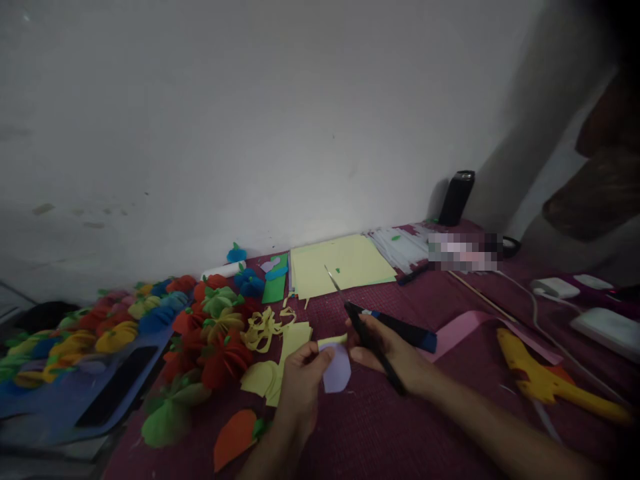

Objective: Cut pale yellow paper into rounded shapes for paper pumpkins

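one purple paper (337, 372) pinched in my left hand (303, 373), with a yellow strip (332, 341) along its top edge. right hand (393, 348) has a black-handled blade (369, 339) gripped. for reference, the stack of yellow sheets (340, 263): purple paper's on the near side of it, paper pumpkins (227, 357) left of it, black bottle (457, 200) right of it, pink ribbon (465, 330) nearer and to its right, all on the maroon desk (380, 437).

Single head-worn view looked forward and down over the table (380, 433); left hand (306, 373) and right hand (387, 350) sat close, near centre; wall (300, 133) filled the far side.
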`<move>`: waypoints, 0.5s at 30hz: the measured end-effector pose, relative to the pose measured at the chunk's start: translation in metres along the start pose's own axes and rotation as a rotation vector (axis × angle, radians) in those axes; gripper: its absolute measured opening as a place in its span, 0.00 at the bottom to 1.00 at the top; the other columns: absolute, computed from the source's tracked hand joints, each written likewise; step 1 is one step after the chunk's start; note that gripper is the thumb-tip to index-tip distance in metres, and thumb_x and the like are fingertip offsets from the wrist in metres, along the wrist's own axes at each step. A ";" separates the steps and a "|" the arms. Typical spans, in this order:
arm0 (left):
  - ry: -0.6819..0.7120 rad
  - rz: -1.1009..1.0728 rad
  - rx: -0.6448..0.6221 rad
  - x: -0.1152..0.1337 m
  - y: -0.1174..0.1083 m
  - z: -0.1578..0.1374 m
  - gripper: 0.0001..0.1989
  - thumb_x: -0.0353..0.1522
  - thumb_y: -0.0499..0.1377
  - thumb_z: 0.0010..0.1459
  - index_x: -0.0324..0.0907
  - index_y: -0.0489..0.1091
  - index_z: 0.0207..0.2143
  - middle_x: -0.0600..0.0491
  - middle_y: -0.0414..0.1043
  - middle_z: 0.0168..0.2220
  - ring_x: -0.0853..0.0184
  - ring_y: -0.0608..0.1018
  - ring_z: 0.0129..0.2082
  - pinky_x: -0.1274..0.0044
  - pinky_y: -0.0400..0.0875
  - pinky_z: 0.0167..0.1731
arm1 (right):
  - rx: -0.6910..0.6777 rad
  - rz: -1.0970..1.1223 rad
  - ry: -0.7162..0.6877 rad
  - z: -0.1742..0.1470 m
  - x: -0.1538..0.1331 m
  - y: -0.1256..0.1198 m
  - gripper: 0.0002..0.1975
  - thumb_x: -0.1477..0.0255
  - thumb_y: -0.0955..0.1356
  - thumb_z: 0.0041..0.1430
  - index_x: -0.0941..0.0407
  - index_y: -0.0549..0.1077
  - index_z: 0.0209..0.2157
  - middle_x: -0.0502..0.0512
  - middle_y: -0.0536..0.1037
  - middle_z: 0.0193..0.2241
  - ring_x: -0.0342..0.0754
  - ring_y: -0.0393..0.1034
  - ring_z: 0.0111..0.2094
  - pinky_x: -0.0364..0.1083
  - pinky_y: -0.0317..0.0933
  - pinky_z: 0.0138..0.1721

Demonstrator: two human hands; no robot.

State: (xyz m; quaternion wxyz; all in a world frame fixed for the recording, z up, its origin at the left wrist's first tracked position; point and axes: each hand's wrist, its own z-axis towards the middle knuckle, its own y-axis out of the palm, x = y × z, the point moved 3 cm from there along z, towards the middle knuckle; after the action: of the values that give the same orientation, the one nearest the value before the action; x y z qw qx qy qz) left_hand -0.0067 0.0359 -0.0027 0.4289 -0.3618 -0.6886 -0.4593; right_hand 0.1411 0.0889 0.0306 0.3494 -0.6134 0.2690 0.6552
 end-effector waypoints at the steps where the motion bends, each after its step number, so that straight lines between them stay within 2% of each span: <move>1: 0.006 -0.027 0.012 0.004 -0.005 0.003 0.11 0.35 0.63 0.41 0.37 0.67 0.20 0.57 0.66 0.16 0.74 0.67 0.16 0.82 0.59 0.19 | -0.062 -0.050 0.038 -0.003 -0.003 -0.007 0.24 0.63 0.66 0.49 0.55 0.59 0.47 0.51 0.66 0.32 0.45 0.62 0.36 0.46 0.57 0.38; 3: 0.026 -0.083 0.039 0.014 -0.014 0.008 0.10 0.34 0.63 0.40 0.37 0.67 0.21 0.58 0.65 0.16 0.75 0.67 0.15 0.82 0.59 0.19 | -0.236 -0.101 0.100 -0.011 -0.006 -0.021 0.24 0.62 0.64 0.52 0.57 0.59 0.49 0.53 0.68 0.34 0.45 0.63 0.35 0.46 0.58 0.38; 4: 0.035 -0.109 0.052 0.019 -0.019 0.010 0.10 0.33 0.64 0.40 0.36 0.67 0.22 0.58 0.65 0.16 0.75 0.67 0.15 0.82 0.59 0.18 | -0.359 -0.097 0.132 -0.014 -0.006 -0.025 0.25 0.61 0.64 0.52 0.57 0.59 0.49 0.54 0.68 0.33 0.45 0.64 0.33 0.45 0.59 0.34; 5: 0.043 -0.132 0.064 0.023 -0.023 0.012 0.10 0.32 0.64 0.39 0.36 0.68 0.22 0.58 0.66 0.16 0.75 0.67 0.15 0.82 0.60 0.18 | -0.427 -0.082 0.145 -0.017 -0.006 -0.029 0.26 0.59 0.64 0.52 0.58 0.59 0.50 0.55 0.69 0.32 0.44 0.64 0.31 0.44 0.59 0.31; 9: 0.062 -0.171 0.082 0.034 -0.033 0.015 0.09 0.31 0.64 0.38 0.35 0.68 0.23 0.55 0.68 0.17 0.72 0.71 0.18 0.80 0.63 0.21 | -0.537 -0.100 0.192 -0.021 0.000 -0.032 0.26 0.59 0.64 0.52 0.60 0.62 0.48 0.55 0.70 0.29 0.42 0.65 0.25 0.41 0.58 0.26; 15: 0.095 -0.185 0.079 0.041 -0.040 0.016 0.08 0.31 0.63 0.38 0.35 0.68 0.22 0.54 0.69 0.17 0.70 0.72 0.18 0.79 0.65 0.22 | -0.581 -0.089 0.249 -0.022 0.007 -0.024 0.24 0.60 0.63 0.54 0.61 0.62 0.48 0.55 0.71 0.28 0.41 0.66 0.24 0.40 0.59 0.24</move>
State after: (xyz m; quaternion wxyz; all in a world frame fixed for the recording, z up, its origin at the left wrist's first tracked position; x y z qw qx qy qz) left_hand -0.0614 0.0424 0.0187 0.4309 -0.2573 -0.7155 -0.4860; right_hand 0.1732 0.0875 0.0228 0.1521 -0.7741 0.0842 0.6088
